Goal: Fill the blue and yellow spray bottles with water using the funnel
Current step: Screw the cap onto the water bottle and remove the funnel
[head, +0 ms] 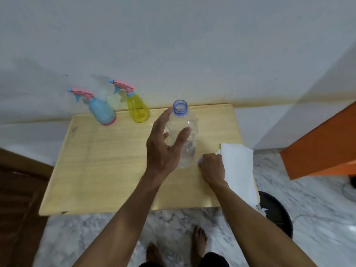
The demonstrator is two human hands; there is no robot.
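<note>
Marble-patterned floor (317, 199) runs under the scene, grey and white, and two bare feet (199, 241) stand on it at the near edge of the view. Just beyond them sits a low wooden table (107, 170), pale and bare over most of its top, pushed against a white wall (173, 45).

Nearest on the table, toward its right side, the right hand (212, 167) rests knuckles up, fingers curled in around a small bluish thing that looks like a bottle cap (200, 162); only a sliver of it shows, so I cannot be sure. Touching that hand on its right lies a white folded cloth or paper towel (238, 170), which hangs over the table's right edge above a dark round bin (277, 211).

Slightly farther in, the left hand (163, 149) is spread wide, fingers apart, at the left side of a clear plastic bottle (185, 139). Its thumb lies across the front of the bottle; whether the palm grips it I cannot tell. This bottle stands upright, uncapped, with a blue neck ring.

At the far edge, by the wall, stand the blue spray bottle (102, 110) and, just to its right, the yellow spray bottle (137, 108), both with pink trigger heads on, nozzles pointing left. An orange slab (317, 143) slants at the right.
</note>
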